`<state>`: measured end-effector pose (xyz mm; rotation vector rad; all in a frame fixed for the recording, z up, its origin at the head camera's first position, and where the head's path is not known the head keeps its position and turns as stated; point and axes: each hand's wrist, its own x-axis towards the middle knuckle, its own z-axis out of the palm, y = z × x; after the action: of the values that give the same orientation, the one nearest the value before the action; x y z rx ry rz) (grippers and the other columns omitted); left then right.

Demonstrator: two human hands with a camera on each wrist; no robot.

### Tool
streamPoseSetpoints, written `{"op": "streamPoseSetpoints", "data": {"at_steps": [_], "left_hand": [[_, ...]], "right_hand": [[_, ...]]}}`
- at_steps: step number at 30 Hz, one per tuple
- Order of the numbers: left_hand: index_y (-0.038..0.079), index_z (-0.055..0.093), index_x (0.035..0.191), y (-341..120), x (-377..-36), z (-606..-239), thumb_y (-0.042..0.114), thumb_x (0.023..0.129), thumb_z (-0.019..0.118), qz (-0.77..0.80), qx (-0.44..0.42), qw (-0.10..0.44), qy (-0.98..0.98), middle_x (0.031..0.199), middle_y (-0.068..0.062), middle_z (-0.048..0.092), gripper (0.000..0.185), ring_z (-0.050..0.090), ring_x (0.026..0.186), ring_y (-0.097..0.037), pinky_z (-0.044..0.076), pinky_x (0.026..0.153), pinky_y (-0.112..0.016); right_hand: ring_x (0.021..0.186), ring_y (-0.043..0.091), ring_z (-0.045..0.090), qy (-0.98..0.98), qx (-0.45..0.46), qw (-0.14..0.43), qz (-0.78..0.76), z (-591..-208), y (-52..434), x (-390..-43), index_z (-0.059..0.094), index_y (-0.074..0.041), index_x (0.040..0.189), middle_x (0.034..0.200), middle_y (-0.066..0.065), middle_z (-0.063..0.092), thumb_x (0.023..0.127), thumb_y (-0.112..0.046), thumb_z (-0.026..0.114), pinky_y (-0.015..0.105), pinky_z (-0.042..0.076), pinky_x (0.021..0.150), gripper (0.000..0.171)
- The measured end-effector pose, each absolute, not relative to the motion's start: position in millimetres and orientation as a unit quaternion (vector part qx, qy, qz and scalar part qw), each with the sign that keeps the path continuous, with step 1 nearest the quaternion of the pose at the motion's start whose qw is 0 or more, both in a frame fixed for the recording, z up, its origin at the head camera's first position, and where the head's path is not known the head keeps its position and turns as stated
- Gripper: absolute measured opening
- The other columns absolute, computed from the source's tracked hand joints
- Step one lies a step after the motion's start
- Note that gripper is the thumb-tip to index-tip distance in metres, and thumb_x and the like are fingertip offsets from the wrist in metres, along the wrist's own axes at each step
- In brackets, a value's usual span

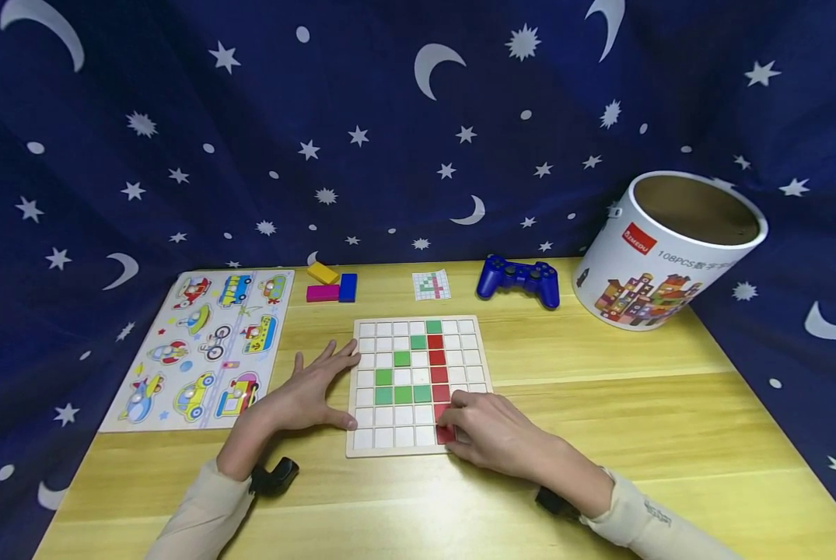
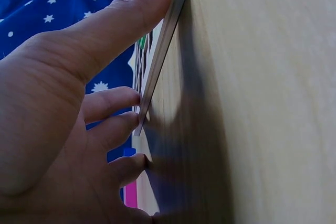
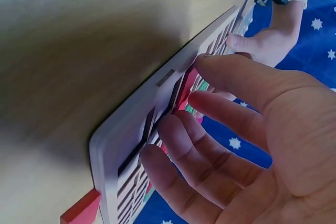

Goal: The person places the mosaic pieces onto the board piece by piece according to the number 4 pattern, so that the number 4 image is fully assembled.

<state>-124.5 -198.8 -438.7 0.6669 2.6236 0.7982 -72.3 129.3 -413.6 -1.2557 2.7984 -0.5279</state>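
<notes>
A square wooden grid board (image 1: 404, 442) lies flat before me, with white, green and red tiles in its cells. Green tiles (image 1: 402, 358) form a stepped diagonal and a short row; red tiles (image 1: 438, 358) run down one column. My left hand (image 1: 304, 397) rests along the board's left edge, fingers spread, thumb touching the rim. At the lower end of the red column, my right hand (image 1: 494, 432) pinches a red tile (image 3: 185, 87) between thumb and index finger, at its cell. The other right fingers hover over neighbouring cells.
Another red piece (image 3: 81, 208) lies beside the board. A pattern card (image 1: 431, 285), a blue game controller (image 1: 519, 280) and yellow, pink and blue blocks (image 1: 323, 293) sit behind. A vehicle puzzle board (image 1: 180, 311) lies left; a white bucket (image 1: 641, 264) stands back right.
</notes>
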Motion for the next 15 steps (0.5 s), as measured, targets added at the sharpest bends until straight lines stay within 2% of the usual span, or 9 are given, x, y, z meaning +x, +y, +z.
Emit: {"op": "streamPoseSetpoints", "data": {"at_steps": [15], "left_hand": [[0.013, 0.038, 0.155, -199, -125, -438, 0.052, 0.07, 0.087, 0.277, 0.229, 0.163, 0.919, 0.166, -0.003, 0.015, 0.106, 0.003, 0.152, -0.035, -0.01, 0.107, -0.075]], "right_hand": [[0.061, 0.003, 0.044, 0.924, -0.352, 0.001, -0.15, -405, 172, -78, 0.073, -0.012, 0.097, 0.083, -0.005, 0.058, 0.082, -0.017, 0.082, 0.022, 0.04, 0.053, 0.018]]}}
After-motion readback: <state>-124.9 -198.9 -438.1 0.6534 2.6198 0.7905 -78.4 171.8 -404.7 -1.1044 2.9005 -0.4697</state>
